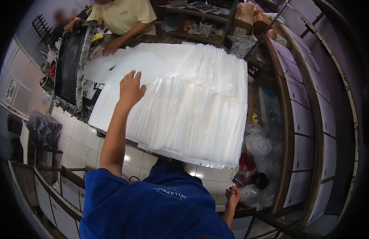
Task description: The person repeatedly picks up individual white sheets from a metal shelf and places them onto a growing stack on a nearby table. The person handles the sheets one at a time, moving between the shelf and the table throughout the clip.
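Observation:
My left hand (131, 88) reaches over the table with its fingers spread, on or just above a broad layer of white translucent sheets (152, 59). It holds nothing that I can see. Beneath and to its right, many thin sheets or bags (184, 119) lie fanned in overlapping rows. A small dark mark (112, 68) shows on the sheets to its upper left. Low at my right side hangs my right hand (233, 195), away from the table. Its fingers are loosely bent and apart, with nothing visible in them.
Across the table a person in a yellow shirt (120, 18) has one hand on a tilted dark screen frame (71, 65), the other by the sheets. Shelves of white panels (298, 115) line the right. Clear plastic bags (257, 141) lie beside the table, and cardboard boxes (243, 20) stand behind.

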Available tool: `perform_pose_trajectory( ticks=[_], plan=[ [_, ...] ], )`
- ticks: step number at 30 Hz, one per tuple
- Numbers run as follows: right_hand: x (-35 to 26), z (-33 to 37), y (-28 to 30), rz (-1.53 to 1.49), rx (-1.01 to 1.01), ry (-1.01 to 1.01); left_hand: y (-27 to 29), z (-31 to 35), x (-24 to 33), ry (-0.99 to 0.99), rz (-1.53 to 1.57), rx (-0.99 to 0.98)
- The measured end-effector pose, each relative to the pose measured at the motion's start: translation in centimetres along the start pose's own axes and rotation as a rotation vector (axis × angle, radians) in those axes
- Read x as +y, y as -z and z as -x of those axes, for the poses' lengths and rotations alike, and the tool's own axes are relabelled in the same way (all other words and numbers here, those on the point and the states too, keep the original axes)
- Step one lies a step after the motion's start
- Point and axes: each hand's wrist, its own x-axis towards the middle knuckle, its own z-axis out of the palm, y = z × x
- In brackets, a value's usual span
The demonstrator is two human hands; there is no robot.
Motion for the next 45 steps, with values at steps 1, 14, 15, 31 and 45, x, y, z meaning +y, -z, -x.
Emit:
perform_pose_trajectory(
  ticks=[1,14,15,31,45],
  plan=[
    [0.1,-0.1,0.1,-0.002,0.012,0.006,-1.3,-0.8,-1.6,0.063,0.072,-0.203],
    [0.3,1.2,-0.6,0.010,0.027,-0.007,-7.2,0.9,-6.5,0.103,0.164,-0.259],
    [0.0,1.3,-0.9,0.004,0.009,0.021,-6.3,0.2,-5.5,0.106,0.201,-0.194],
    [-24.1,6.8,-19.4,0.292,-0.583,0.830,6.1,8.7,27.3,-0.692,0.738,-0.450],
    [-15.8,13.3,12.4,0.194,0.425,0.560,9.2,15.1,40.5,-1.100,1.084,-0.766]
  ],
)
